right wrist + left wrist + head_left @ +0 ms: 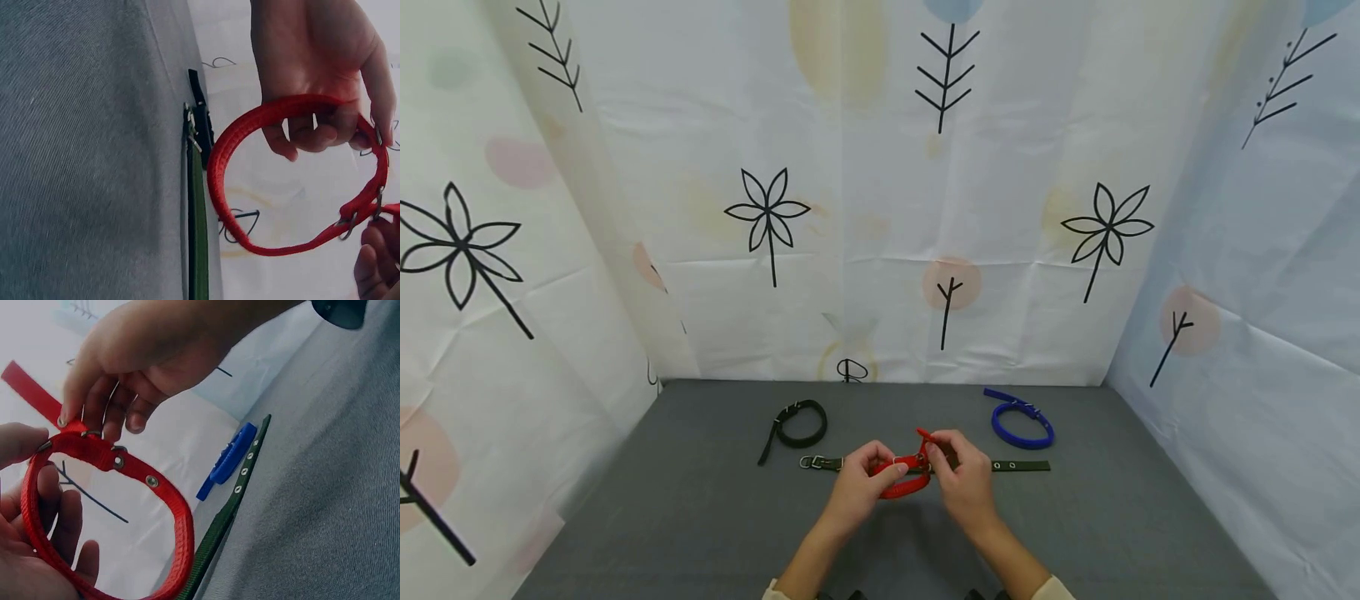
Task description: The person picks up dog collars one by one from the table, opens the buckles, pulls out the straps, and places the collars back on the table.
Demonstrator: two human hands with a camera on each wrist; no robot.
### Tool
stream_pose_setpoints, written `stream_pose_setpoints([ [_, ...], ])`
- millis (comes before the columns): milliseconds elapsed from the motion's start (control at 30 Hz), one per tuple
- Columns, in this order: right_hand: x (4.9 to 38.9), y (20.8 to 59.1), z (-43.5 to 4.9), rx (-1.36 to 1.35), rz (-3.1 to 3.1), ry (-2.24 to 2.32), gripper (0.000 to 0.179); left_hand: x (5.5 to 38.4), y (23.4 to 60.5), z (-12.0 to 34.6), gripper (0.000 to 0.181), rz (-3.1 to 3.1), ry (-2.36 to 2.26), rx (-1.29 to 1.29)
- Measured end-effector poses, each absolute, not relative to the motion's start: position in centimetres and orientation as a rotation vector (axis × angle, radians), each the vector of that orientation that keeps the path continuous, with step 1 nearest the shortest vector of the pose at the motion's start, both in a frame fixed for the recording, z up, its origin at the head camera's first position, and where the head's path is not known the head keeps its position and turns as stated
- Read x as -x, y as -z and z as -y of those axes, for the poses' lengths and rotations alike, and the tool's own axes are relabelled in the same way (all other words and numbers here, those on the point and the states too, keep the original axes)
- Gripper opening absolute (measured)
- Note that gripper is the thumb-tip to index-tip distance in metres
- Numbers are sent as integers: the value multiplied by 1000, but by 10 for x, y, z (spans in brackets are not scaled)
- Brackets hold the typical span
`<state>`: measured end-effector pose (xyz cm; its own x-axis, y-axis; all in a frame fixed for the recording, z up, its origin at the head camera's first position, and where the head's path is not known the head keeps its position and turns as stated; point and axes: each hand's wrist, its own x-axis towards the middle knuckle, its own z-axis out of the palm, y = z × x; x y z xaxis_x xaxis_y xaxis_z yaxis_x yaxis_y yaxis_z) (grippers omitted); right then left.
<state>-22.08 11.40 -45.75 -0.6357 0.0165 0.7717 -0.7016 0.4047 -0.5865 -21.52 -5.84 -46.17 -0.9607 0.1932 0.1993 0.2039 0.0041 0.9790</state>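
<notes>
Both hands hold a red collar up over the table, bent into a loop with its strap running through the metal buckle. My left hand grips the band beside the buckle, thumb on the outer side and fingers inside the loop. With thumb and forefinger my right hand pinches the strap's tail at the buckle; the free tip sticks out beyond those fingers. Metal eyelets line the band. Behind the hands a green collar lies stretched out flat, its middle hidden by the hands and the red loop.
A coiled black collar lies at the back left of the grey table. At the back right is a coiled blue collar. Patterned white curtains enclose the table at the back and on both sides.
</notes>
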Motion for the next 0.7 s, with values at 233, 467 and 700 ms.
stream_pose_setpoints([
  [233, 222, 459, -112, -447, 2039, -1373, 13, 214, 461, 53, 14, 2243, 1907, 468],
  [467, 221, 449, -111, -329, 2033, -1546, 5, 218, 468, 49, 15, 2233, 1555, 527],
  [700, 205, 421, -105, -240, 2033, -1713, 7, 222, 467, 44, 20, 2245, 1212, 576],
])
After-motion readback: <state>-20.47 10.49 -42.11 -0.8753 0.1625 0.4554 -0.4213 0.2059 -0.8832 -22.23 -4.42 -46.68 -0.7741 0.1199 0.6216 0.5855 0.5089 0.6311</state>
